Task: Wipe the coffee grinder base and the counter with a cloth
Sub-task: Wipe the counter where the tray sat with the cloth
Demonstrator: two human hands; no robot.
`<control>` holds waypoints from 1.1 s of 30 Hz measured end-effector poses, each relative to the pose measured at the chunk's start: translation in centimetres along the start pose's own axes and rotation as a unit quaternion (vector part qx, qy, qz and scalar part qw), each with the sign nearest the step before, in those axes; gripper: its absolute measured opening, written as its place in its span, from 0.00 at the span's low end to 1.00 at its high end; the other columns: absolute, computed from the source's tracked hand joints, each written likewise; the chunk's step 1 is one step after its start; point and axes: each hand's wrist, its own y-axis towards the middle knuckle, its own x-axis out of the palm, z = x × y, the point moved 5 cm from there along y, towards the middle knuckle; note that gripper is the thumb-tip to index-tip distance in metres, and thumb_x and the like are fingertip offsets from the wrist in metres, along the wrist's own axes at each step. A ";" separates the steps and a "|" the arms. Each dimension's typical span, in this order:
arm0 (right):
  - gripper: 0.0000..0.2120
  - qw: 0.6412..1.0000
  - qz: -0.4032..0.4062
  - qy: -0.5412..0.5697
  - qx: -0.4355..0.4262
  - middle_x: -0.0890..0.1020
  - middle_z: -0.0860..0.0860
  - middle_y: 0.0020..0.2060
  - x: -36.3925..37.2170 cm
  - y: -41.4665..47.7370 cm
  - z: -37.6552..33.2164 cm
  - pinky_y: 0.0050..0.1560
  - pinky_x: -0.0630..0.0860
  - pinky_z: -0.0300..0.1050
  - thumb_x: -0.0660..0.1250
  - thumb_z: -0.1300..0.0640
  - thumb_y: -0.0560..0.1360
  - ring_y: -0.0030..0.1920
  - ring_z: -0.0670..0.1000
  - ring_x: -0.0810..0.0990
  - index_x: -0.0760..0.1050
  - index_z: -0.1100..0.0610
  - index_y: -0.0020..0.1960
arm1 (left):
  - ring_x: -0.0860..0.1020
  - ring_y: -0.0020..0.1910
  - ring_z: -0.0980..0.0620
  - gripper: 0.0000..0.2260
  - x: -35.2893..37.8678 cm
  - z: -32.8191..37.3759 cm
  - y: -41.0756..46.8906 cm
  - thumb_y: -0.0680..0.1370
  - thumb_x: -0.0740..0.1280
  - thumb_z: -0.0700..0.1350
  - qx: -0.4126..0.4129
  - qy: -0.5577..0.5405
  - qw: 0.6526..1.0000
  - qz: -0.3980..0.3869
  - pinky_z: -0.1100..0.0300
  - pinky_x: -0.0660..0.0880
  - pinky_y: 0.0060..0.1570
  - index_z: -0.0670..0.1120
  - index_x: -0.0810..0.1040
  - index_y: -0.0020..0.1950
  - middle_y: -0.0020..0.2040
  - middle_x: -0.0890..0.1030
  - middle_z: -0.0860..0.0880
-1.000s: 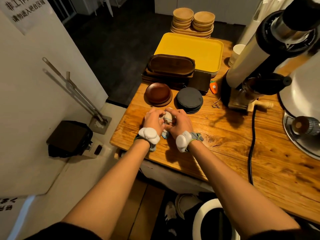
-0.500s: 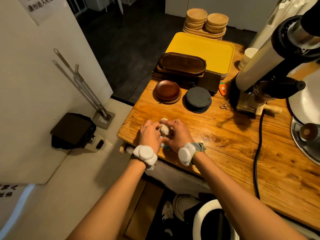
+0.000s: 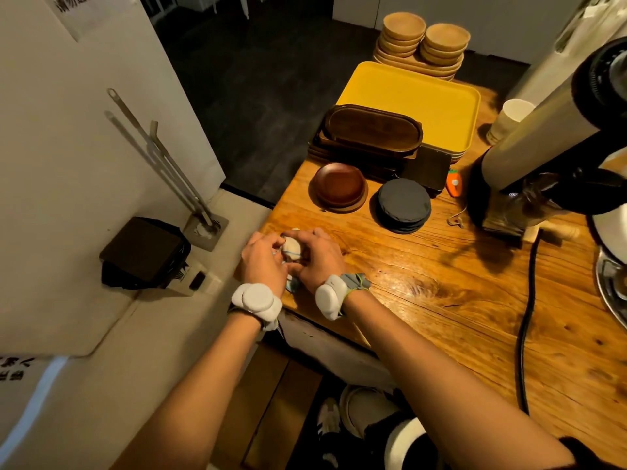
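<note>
Head camera looks steeply down over counter.

Paper sign on white wall, top left: cut off by frame edge, Chinese characters "请勿进入" partly legible. Second sign at lower left edge: dark characters, upside down, unreadable. Small box beside black pouch: print too small.

Cloth: pale, blue-edged, bunched into a tight wad, at the desk's near-left corner; a bit hangs just past the near edge. Grinder: black body, cream cylinder tilted, on a wooden base at the right edge, well apart from the cloth. Desk: glossy knotted wood.
</note>
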 end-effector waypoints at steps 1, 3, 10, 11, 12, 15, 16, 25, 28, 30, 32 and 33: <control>0.29 1.000 0.004 0.000 0.000 0.74 0.53 0.52 -0.1 0.7 0.0 0.52 0.67 0.40 0.77 0.52 0.68 0.54 0.53 0.74 0.75 0.49 0.68 | 0.75 0.44 0.49 0.12 0.1 -0.1 1.0 0.70 0.66 0.29 0.001 0.001 1.000 -0.005 0.67 0.68 0.43 0.42 0.81 0.48 0.51 0.76 0.44; 0.29 1.000 0.013 0.006 0.000 0.74 0.54 0.52 -0.3 1.9 0.0 0.50 0.64 0.38 0.76 0.52 0.68 0.54 0.54 0.74 0.75 0.50 0.68 | 0.77 0.46 0.45 0.10 0.1 0.1 2.9 0.71 0.67 0.30 0.006 0.003 1.000 -0.015 0.62 0.69 0.44 0.41 0.81 0.47 0.51 0.77 0.42; 0.28 0.999 0.043 0.017 0.020 0.73 0.56 0.53 -1.7 5.3 0.3 0.50 0.65 0.37 0.75 0.54 0.70 0.53 0.55 0.76 0.74 0.53 0.69 | 0.75 0.44 0.47 0.09 0.9 2.2 7.5 0.68 0.70 0.32 0.041 0.013 0.998 -0.056 0.59 0.70 0.42 0.42 0.80 0.46 0.49 0.77 0.44; 0.28 0.999 0.046 0.014 0.025 0.73 0.56 0.54 -1.7 5.4 0.4 0.50 0.64 0.37 0.75 0.55 0.70 0.54 0.55 0.76 0.73 0.53 0.69 | 0.76 0.44 0.46 0.09 1.0 2.4 7.7 0.68 0.70 0.32 0.047 0.014 0.997 -0.065 0.56 0.73 0.42 0.42 0.80 0.45 0.49 0.78 0.43; 0.28 0.998 0.049 0.012 0.029 0.73 0.56 0.55 -1.8 5.3 0.5 0.51 0.64 0.37 0.74 0.55 0.71 0.55 0.55 0.75 0.72 0.53 0.70 | 0.76 0.43 0.46 0.09 1.0 2.5 7.9 0.68 0.71 0.32 0.054 0.017 0.996 -0.070 0.56 0.73 0.42 0.42 0.80 0.45 0.48 0.77 0.43; 0.28 0.998 0.052 0.009 0.036 0.73 0.55 0.56 -1.9 4.9 0.6 0.53 0.63 0.37 0.73 0.56 0.72 0.56 0.55 0.75 0.71 0.53 0.71 | 0.75 0.46 0.45 0.07 1.2 2.4 7.8 0.70 0.70 0.33 0.068 0.030 0.995 -0.063 0.56 0.71 0.42 0.42 0.80 0.46 0.49 0.76 0.43; 0.29 0.998 0.054 0.007 0.038 0.73 0.55 0.56 -2.0 4.6 0.7 0.53 0.63 0.36 0.74 0.56 0.72 0.57 0.55 0.75 0.71 0.53 0.71 | 0.75 0.46 0.44 0.07 1.5 2.4 7.5 0.71 0.69 0.33 0.074 0.036 0.995 -0.056 0.57 0.70 0.42 0.42 0.80 0.46 0.49 0.76 0.42; 0.28 0.997 0.045 0.009 0.063 0.76 0.55 0.55 -4.6 -0.4 3.8 0.56 0.69 0.42 0.75 0.55 0.69 0.58 0.56 0.76 0.75 0.49 0.68 | 0.77 0.45 0.44 0.11 3.8 4.8 2.6 0.67 0.73 0.33 0.080 0.036 0.993 -0.076 0.59 0.70 0.43 0.43 0.81 0.48 0.49 0.78 0.43; 0.28 0.995 0.057 0.019 0.081 0.76 0.53 0.52 -6.2 -2.9 5.5 0.50 0.65 0.37 0.75 0.55 0.68 0.55 0.55 0.77 0.76 0.48 0.67 | 0.77 0.46 0.44 0.12 5.4 6.6 0.6 0.67 0.74 0.33 0.088 0.026 0.991 -0.095 0.57 0.73 0.44 0.45 0.81 0.46 0.49 0.77 0.45; 0.27 0.993 0.065 0.023 0.092 0.77 0.53 0.52 -7.4 -4.4 6.7 0.49 0.65 0.37 0.75 0.56 0.68 0.54 0.55 0.77 0.76 0.48 0.67 | 0.77 0.46 0.44 0.11 6.3 7.9 -0.6 0.67 0.73 0.33 0.102 0.028 0.989 -0.105 0.58 0.73 0.44 0.45 0.80 0.46 0.49 0.77 0.45; 0.27 0.991 0.082 0.031 0.104 0.78 0.54 0.54 -9.0 -6.3 8.2 0.52 0.69 0.39 0.76 0.56 0.67 0.56 0.55 0.77 0.77 0.48 0.66 | 0.77 0.46 0.43 0.09 7.6 9.9 -2.1 0.70 0.68 0.33 0.124 0.030 0.985 -0.117 0.58 0.70 0.44 0.44 0.80 0.47 0.49 0.78 0.43; 0.28 0.989 0.089 0.036 0.111 0.78 0.54 0.54 -9.8 -7.2 9.0 0.54 0.70 0.40 0.76 0.57 0.66 0.57 0.55 0.77 0.77 0.48 0.65 | 0.77 0.46 0.43 0.08 8.2 10.8 -2.8 0.71 0.66 0.33 0.133 0.029 0.983 -0.122 0.57 0.71 0.45 0.43 0.80 0.47 0.49 0.78 0.43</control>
